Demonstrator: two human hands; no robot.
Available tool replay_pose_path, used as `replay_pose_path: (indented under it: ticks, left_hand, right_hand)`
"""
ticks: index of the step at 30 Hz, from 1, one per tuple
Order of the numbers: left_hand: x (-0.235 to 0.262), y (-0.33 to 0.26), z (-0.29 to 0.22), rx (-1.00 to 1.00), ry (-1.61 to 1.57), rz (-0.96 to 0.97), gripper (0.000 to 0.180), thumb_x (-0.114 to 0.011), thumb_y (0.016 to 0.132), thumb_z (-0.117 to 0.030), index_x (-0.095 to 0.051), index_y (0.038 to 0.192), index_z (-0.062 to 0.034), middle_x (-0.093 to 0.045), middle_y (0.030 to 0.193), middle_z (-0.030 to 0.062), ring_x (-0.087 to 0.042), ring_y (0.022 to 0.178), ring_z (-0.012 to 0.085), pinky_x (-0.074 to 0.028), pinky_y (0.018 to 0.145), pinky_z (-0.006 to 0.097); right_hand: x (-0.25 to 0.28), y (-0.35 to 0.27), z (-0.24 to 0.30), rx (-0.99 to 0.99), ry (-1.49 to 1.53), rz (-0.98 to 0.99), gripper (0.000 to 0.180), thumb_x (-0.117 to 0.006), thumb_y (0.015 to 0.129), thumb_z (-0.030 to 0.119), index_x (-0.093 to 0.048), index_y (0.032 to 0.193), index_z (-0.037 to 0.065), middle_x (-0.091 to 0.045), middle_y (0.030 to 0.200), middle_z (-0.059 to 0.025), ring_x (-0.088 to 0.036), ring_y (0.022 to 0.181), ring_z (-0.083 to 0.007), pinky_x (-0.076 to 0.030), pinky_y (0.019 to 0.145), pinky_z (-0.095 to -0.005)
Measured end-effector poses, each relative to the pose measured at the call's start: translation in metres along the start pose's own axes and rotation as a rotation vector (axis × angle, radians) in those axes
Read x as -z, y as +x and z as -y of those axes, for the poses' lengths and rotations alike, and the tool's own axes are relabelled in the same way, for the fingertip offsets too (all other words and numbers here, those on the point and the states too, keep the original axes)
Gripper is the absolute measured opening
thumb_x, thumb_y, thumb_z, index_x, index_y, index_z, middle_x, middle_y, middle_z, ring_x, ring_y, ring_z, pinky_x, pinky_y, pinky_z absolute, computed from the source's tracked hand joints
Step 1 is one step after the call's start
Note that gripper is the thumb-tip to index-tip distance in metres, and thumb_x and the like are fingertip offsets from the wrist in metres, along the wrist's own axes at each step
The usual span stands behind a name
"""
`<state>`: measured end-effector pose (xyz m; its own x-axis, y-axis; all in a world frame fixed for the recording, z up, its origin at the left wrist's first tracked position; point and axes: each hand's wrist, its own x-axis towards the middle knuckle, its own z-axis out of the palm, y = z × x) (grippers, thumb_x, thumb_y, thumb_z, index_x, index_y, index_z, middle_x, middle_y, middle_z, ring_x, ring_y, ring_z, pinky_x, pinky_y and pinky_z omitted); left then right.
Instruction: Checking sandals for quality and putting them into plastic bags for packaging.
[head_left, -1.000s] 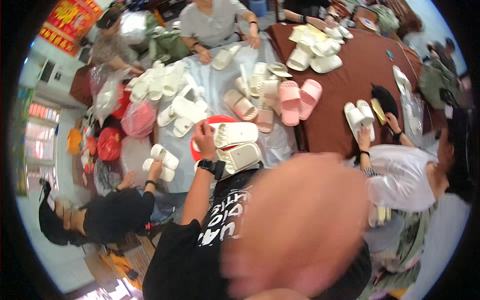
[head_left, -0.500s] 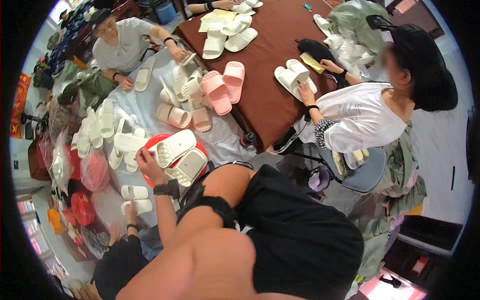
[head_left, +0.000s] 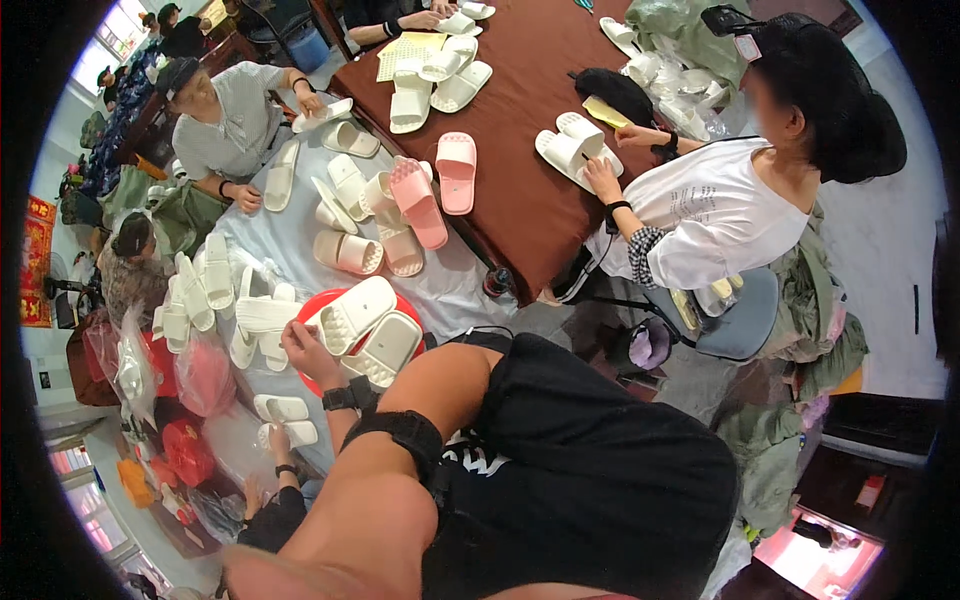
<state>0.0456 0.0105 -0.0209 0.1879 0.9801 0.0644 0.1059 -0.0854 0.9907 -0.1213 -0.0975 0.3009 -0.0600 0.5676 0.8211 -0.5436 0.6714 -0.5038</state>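
Observation:
My left hand (head_left: 309, 356) has a black band at its wrist. It sits at the left rim of a red round stool or tray (head_left: 316, 303), close beside a pair of white slippers (head_left: 362, 310) lying on it. Its fingers are curled together; what they hold, if anything, is too small to make out. My right hand does not show. Beyond the red surface, several white slippers (head_left: 340, 202) and a pink slipper (head_left: 418, 203) lie in a loose heap, some tilted on others. A second pink slipper (head_left: 457, 172) rests on the brown table (head_left: 500, 230).
Opposite, a person (head_left: 230, 125) handles a white slipper (head_left: 322, 113). On the right, another person (head_left: 710, 210) touches a white pair (head_left: 578, 150). A co-worker's hand (head_left: 280, 441) reaches slippers at lower left. A bottle (head_left: 497, 281) stands by the table corner; a grey chair (head_left: 740, 320) is at right.
The view has shifted a little. The two pink slippers lie farther apart. The person opposite has moved a slipper leftward. My left hand stays beside the white pair.

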Motion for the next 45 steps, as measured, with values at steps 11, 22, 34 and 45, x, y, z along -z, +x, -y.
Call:
replay_pose_path:
  ticks: [11, 22, 34, 45]
  left_hand:
    - [0.007, 0.004, 0.001, -0.037, 0.020, 0.002, 0.020, -0.053, 0.105, -0.020, -0.061, 0.109, -0.0017, -0.058, 0.077, 0.0007, -0.054, 0.071, 0.0097, -0.045, 0.067, 0.025]
    - [0.002, 0.001, 0.001, 0.018, -0.052, 0.038, 0.021, -0.054, 0.105, -0.020, -0.059, 0.110, -0.0004, -0.060, 0.083, 0.0024, -0.054, 0.074, 0.0097, -0.046, 0.069, 0.024]
    - [0.007, 0.002, -0.001, -0.050, 0.093, 0.003, 0.022, -0.055, 0.104, -0.019, -0.061, 0.104, 0.0016, -0.062, 0.077, 0.0039, -0.059, 0.069, 0.0112, -0.051, 0.068, 0.027]
    - [0.006, -0.003, -0.007, -0.021, -0.032, -0.009, 0.020, -0.056, 0.103, -0.018, -0.062, 0.107, 0.0003, -0.063, 0.077, 0.0023, -0.058, 0.069, 0.0082, -0.047, 0.066, 0.024]
  right_hand:
    - [0.140, -0.032, 0.150, 0.060, 0.144, 0.168, 0.050, -0.058, 0.100, 0.029, -0.052, 0.132, -0.008, -0.052, 0.132, -0.0294, -0.052, 0.122, -0.0423, -0.042, 0.104, -0.0460]
    - [0.157, -0.050, 0.176, 0.087, 0.337, 0.328, 0.054, -0.056, 0.102, 0.031, -0.047, 0.137, -0.009, -0.047, 0.140, -0.0300, -0.047, 0.129, -0.0428, -0.038, 0.109, -0.0451]
    - [0.125, -0.063, 0.108, 0.059, 0.332, 0.586, 0.065, -0.054, 0.102, 0.042, -0.043, 0.143, -0.008, -0.045, 0.145, -0.0325, -0.043, 0.137, -0.0440, -0.034, 0.115, -0.0458]
    - [0.184, -0.065, 0.120, -0.332, 0.314, 0.916, 0.065, -0.061, 0.098, 0.043, -0.051, 0.136, -0.009, -0.063, 0.127, -0.0258, -0.061, 0.118, -0.0382, -0.047, 0.101, -0.0447]
